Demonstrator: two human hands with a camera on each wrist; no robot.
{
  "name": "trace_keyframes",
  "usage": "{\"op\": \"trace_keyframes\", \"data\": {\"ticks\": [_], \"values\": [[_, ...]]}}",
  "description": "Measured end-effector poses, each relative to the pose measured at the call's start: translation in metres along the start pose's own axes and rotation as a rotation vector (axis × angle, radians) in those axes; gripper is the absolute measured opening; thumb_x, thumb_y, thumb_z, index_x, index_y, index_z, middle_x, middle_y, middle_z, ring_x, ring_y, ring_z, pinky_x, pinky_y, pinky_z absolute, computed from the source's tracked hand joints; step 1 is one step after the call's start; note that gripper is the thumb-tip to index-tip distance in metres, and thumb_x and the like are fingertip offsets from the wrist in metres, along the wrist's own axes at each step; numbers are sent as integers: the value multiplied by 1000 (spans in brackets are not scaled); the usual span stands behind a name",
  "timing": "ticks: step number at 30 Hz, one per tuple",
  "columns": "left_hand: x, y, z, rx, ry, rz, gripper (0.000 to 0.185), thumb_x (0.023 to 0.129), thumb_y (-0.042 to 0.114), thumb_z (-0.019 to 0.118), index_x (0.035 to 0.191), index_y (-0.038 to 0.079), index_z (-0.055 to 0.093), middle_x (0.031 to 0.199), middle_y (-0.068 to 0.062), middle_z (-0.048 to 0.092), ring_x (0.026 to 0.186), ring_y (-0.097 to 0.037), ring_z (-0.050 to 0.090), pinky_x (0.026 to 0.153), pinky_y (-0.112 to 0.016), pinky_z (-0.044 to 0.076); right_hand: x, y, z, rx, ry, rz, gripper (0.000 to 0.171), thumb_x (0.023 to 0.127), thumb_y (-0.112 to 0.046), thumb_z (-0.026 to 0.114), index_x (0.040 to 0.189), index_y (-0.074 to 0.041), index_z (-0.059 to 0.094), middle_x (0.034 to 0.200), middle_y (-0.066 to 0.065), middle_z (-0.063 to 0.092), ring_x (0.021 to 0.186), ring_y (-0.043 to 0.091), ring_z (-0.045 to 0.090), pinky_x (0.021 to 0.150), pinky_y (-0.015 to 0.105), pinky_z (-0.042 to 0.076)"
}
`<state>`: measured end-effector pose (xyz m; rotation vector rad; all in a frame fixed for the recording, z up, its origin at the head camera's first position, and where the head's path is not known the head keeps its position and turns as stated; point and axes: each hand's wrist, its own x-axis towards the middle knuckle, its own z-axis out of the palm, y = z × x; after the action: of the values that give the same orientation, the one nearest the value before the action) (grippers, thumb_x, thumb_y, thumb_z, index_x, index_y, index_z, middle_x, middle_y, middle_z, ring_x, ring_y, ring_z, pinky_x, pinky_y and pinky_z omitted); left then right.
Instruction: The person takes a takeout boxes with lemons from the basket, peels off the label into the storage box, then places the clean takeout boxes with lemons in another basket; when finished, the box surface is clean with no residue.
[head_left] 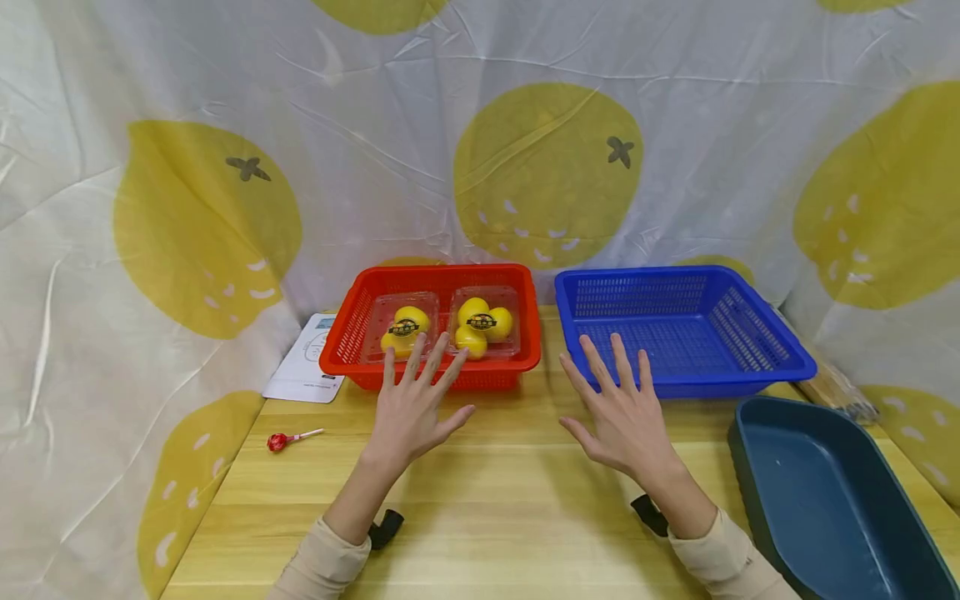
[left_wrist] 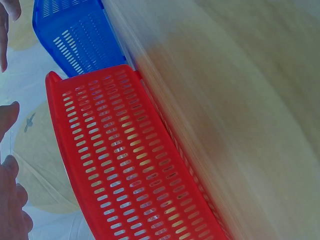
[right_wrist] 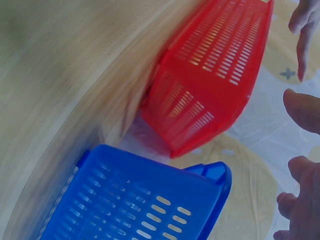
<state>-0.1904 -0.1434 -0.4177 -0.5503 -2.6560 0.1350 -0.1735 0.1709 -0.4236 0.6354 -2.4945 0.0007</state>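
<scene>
Wood-grain table (head_left: 495, 517), backed by lemon-print cloth (head_left: 375, 167).
Two clear packs of yellow fruit (head_left: 483, 325) are contained in the red basket (head_left: 450, 277), set left of the blue basket (head_left: 675, 329). Left hand (head_left: 411, 412), outspread and released, is raised near the red; right hand (head_left: 624, 421), likewise, near the blue. Red lollipop (head_left: 278, 442) is laid at left, dark teal tub (head_left: 825, 492) at right.

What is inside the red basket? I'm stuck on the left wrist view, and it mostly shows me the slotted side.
Observer: The head view shows two clear boxes of yellow fruit in the red basket.
Operator: Anything on the tabletop to its left?
Observer: A red lollipop lies there, its stick pointing right.
Operator: And near the blue basket?
Observer: A dark teal tub sits nearer the head camera, toward the right.
</scene>
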Motion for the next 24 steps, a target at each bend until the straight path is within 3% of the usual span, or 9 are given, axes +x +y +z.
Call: {"op": "trace_keyframes", "data": {"ticks": [8,16,24], "values": [[-1,1,-2,-12,4,8,86,85,69,50,156,32,20,165,-2,12,153,-30,-3,119,-65,1,-1,1,-1,0,-15,8,80,86,-64,48,154,-26,29,164,9,17,150,43,4,113,71,14],[1,0,-4,-13,-31,-6,86,86,70,48,157,33,15,166,-1,7,153,-29,-6,119,-63,-4,1,-1,-3,-3,-31,19,86,81,-58,61,154,-27,29,164,9,17,151,41,1,114,71,13],[-1,-2,-3,-39,8,2,88,84,68,53,156,30,22,165,-3,12,153,-30,0,119,-64,1,0,-2,-4,-4,-40,23,86,81,-59,62,154,-26,30,164,9,18,150,43,5,113,71,16]]}}
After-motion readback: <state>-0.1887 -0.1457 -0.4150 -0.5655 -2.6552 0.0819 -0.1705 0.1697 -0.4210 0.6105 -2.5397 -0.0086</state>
